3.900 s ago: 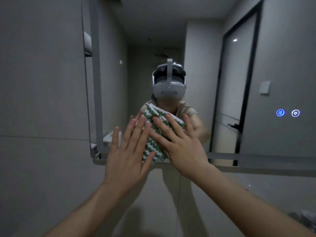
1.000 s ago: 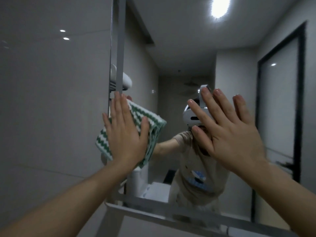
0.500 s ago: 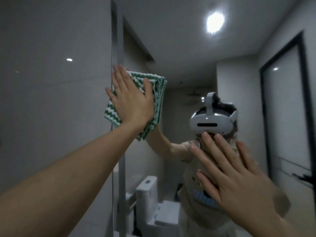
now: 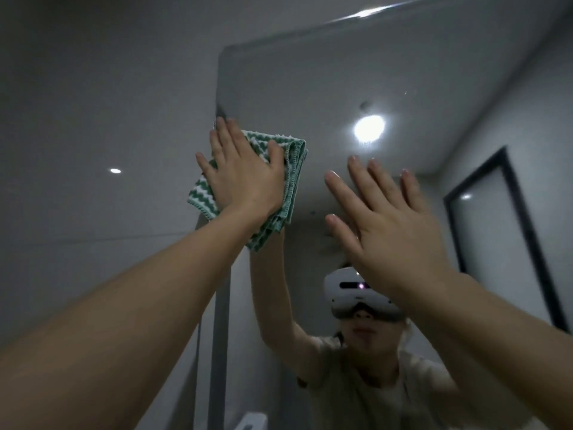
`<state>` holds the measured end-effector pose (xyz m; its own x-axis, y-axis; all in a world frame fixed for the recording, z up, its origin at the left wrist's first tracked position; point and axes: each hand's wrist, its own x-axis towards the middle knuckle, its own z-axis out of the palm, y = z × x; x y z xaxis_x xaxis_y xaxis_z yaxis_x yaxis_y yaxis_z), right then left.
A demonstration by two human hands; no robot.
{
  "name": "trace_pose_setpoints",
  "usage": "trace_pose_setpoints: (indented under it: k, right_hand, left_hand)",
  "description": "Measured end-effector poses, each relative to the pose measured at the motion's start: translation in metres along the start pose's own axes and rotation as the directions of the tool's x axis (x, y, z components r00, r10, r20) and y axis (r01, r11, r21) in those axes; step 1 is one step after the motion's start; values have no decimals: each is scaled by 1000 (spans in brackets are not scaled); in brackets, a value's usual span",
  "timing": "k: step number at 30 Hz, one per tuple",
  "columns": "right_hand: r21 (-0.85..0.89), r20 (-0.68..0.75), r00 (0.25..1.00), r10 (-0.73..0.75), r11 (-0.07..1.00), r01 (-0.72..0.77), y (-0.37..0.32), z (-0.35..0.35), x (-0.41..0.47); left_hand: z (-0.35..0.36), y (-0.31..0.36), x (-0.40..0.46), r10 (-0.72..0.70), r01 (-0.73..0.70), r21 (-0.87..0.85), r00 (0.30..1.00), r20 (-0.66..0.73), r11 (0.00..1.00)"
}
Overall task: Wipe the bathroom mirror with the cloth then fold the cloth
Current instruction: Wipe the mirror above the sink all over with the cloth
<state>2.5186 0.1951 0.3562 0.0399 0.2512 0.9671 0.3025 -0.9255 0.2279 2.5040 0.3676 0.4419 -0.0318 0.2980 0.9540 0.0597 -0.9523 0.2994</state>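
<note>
The green-and-white zigzag cloth [image 4: 291,169], folded into a thick pad, is pressed flat against the bathroom mirror [image 4: 310,94] near its upper left corner. My left hand [image 4: 245,178] lies on it with the palm flat and fingers spread, covering most of the cloth. My right hand [image 4: 390,225] is raised to the right of the cloth, fingers apart and holding nothing; whether it touches the glass I cannot tell. The mirror reflects a person with both arms raised.
The mirror's left edge [image 4: 217,119] meets a grey tiled wall [image 4: 93,119]. Its top edge [image 4: 341,24] runs just above the cloth. A dark-framed door [image 4: 502,237] and a ceiling light [image 4: 369,128] show in the reflection.
My view has tilted upward. My left hand has slid the cloth higher, close to the mirror's top left corner. My right hand has risen from low right to beside the cloth.
</note>
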Motion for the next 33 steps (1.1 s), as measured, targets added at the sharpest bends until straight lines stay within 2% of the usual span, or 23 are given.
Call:
trace_pose_setpoints:
  k: [10, 21, 33]
  right_hand:
    - [-10, 60, 998, -25, 1000, 26, 13, -16, 83]
    - [19, -15, 998, -55, 998, 55, 18, -7, 85]
    - [-3, -32, 998, -52, 999, 52, 20, -4, 87]
  left_hand:
    - [0, 19, 65, -39, 39, -28, 999, -29, 999]
    - [0, 23, 111, -29, 26, -65, 998, -49, 998]
    - [0, 14, 92, 13, -18, -76, 998, -56, 997]
